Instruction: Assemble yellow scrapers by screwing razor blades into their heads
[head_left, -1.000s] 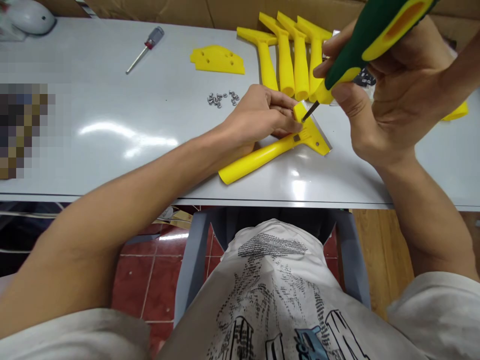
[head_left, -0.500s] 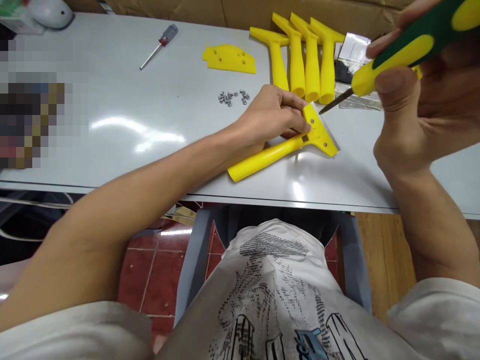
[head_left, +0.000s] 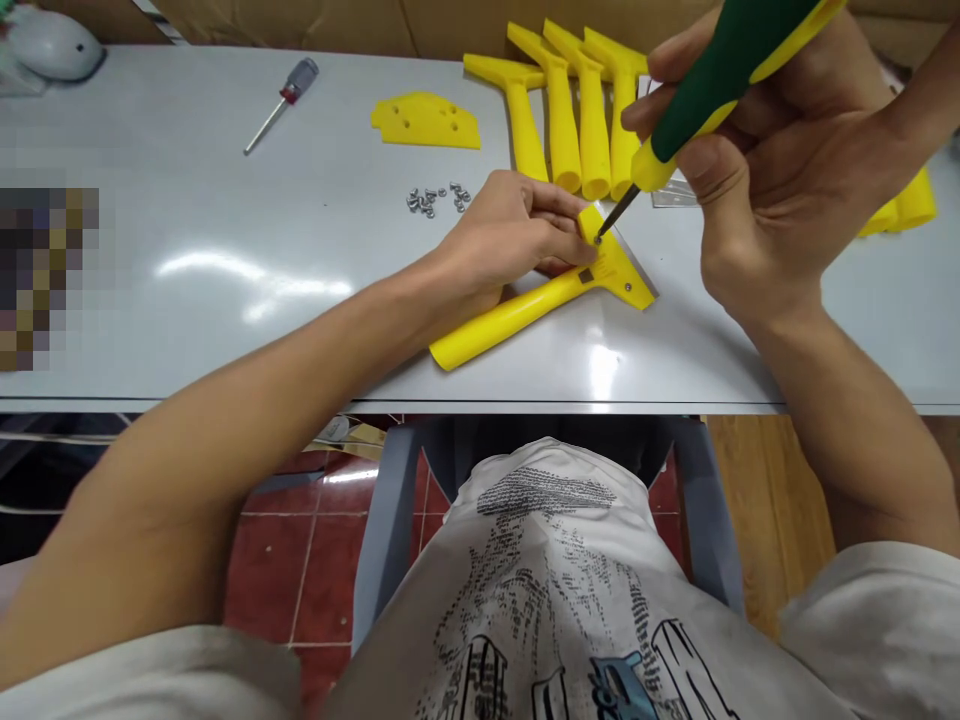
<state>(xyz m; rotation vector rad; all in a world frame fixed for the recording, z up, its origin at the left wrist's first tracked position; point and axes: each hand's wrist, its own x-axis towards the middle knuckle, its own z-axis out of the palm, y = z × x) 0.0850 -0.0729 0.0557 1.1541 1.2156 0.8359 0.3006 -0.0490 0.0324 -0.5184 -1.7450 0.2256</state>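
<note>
My left hand (head_left: 529, 230) is closed on the head of a yellow scraper (head_left: 517, 318), which lies on the table with its handle toward me. A thin metal blade edge shows along the scraper's far right side, and two screws sit in its head. In my right hand (head_left: 780, 190) is a green and yellow screwdriver (head_left: 694, 105), tilted, its dark tip at the upper screw (head_left: 598, 240). Whether the tip is seated in the screw's slot I cannot tell. Loose screws (head_left: 429, 198) lie in a small group left of my left hand.
Several yellow scraper handles (head_left: 562, 120) lie side by side at the back. Left of them are a flat yellow plate (head_left: 426, 120) with holes and a clear-handled screwdriver (head_left: 281, 103). More yellow pieces (head_left: 911, 205) show behind my right wrist. The white table's (head_left: 225, 340) front edge runs before me.
My right hand has brought the screwdriver down and left, from beside the blade edge onto the upper screw. My left hand keeps its hold on the scraper. The whole view has shifted slightly.
</note>
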